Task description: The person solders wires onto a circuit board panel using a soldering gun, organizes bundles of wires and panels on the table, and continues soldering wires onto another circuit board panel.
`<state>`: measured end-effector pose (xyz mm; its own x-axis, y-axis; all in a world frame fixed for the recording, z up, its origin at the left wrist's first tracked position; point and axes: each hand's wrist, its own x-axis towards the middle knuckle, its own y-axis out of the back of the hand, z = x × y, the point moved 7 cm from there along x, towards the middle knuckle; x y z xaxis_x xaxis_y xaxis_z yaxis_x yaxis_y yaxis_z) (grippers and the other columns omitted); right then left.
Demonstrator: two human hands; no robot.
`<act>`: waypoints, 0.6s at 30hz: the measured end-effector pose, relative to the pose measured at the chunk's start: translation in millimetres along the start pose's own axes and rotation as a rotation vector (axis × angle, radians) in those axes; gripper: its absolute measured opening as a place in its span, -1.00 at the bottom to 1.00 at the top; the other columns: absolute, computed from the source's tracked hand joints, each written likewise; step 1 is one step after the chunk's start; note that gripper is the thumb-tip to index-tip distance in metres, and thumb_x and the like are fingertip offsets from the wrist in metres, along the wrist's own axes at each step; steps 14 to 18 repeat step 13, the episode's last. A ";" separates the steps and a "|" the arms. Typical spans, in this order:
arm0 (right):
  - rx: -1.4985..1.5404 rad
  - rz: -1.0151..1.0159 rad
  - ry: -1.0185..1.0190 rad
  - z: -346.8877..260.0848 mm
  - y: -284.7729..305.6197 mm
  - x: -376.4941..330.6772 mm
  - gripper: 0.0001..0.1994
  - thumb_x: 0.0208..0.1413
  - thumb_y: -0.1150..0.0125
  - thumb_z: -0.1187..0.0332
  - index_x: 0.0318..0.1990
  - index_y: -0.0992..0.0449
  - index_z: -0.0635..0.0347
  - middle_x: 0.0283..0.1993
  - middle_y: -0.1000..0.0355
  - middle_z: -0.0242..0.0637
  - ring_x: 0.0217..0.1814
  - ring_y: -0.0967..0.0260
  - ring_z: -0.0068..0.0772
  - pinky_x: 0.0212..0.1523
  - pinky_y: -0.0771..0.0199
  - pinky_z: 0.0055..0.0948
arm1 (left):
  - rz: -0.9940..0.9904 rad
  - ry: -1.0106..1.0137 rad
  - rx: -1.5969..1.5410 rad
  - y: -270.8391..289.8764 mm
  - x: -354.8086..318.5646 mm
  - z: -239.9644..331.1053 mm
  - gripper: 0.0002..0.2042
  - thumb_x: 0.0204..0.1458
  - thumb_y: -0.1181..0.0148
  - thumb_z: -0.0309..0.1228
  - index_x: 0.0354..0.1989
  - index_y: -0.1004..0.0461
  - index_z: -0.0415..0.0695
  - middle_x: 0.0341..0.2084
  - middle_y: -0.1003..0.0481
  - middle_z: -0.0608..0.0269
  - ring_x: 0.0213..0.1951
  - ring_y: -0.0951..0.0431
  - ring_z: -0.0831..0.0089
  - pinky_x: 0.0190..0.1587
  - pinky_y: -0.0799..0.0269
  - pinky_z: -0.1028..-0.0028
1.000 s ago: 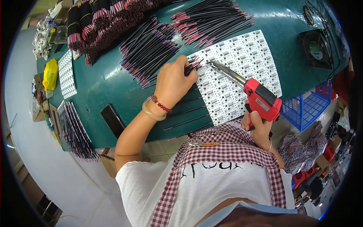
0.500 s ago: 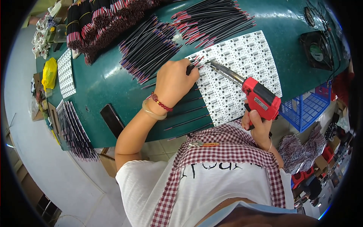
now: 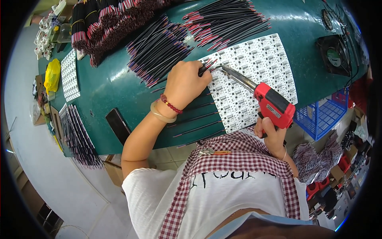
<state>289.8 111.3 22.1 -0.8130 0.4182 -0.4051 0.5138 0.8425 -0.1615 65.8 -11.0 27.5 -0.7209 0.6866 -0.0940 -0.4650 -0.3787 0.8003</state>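
My left hand (image 3: 187, 81) is closed around short black cables (image 3: 204, 68) with bared red and white wire ends. These ends lie over the left edge of a white panel of small circuit boards (image 3: 258, 75). My right hand (image 3: 272, 133) grips a red and black soldering gun (image 3: 275, 105) by its handle. Its metal tip points left and comes close to the wire ends; whether the two touch I cannot tell. Several single cables (image 3: 197, 118) lie in a row at the panel's left side, partly under my left forearm.
Loose piles of black cables (image 3: 159, 49) and cables with red ends (image 3: 227, 22) lie beyond the panel, near bundled cables (image 3: 115, 30). A phone (image 3: 117, 124) lies left of my forearm. At the right are a black fan (image 3: 334, 53) and, lower, a blue crate (image 3: 322, 115).
My left hand and the held cables have shifted very slightly. The soldering gun's tip stays close to the wire ends, and both grips are the same.
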 end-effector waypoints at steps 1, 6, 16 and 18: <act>0.034 0.019 0.011 -2.4 0.0 -0.3 -0.84 0.16 -0.01 0.44 -0.45 -0.36 0.29 -0.64 -0.27 -0.40 -0.63 -0.20 -0.63 -0.60 -0.19 -0.59 | -0.024 0.012 0.037 -0.7 0.4 -0.1 -0.76 -0.20 -0.13 -0.36 -0.70 -0.45 -0.32 -0.76 -0.38 -0.10 -0.64 -0.43 0.00 -0.52 -0.38 0.18; 0.012 0.015 0.009 -2.5 0.7 1.2 -0.83 0.16 -0.01 0.43 -0.46 -0.35 0.29 -0.63 -0.27 -0.40 -0.64 -0.20 -0.63 -0.59 -0.19 -0.59 | -0.053 0.015 0.015 -1.3 1.8 -2.2 -0.75 -0.20 -0.13 -0.35 -0.71 -0.44 -0.33 -0.77 -0.38 -0.10 -0.64 -0.43 0.00 -0.52 -0.38 0.18; -0.004 0.016 -0.014 2.6 1.0 -0.3 -0.87 0.14 -0.06 0.41 -0.37 -0.36 0.29 -0.62 -0.30 -0.38 -0.63 -0.23 -0.61 -0.59 -0.22 -0.57 | -0.067 0.030 0.005 -1.9 2.2 -4.0 -0.74 -0.19 -0.13 -0.34 -0.70 -0.46 -0.32 -0.76 -0.39 -0.08 -0.64 -0.43 0.00 -0.52 -0.39 0.20; -0.004 0.016 -0.014 2.6 1.0 -0.3 -0.87 0.14 -0.06 0.41 -0.37 -0.36 0.29 -0.62 -0.30 -0.38 -0.63 -0.23 -0.61 -0.59 -0.22 -0.57 | -0.067 0.030 0.005 -1.9 2.2 -4.0 -0.74 -0.19 -0.13 -0.34 -0.70 -0.46 -0.32 -0.76 -0.39 -0.08 -0.64 -0.43 0.00 -0.52 -0.39 0.20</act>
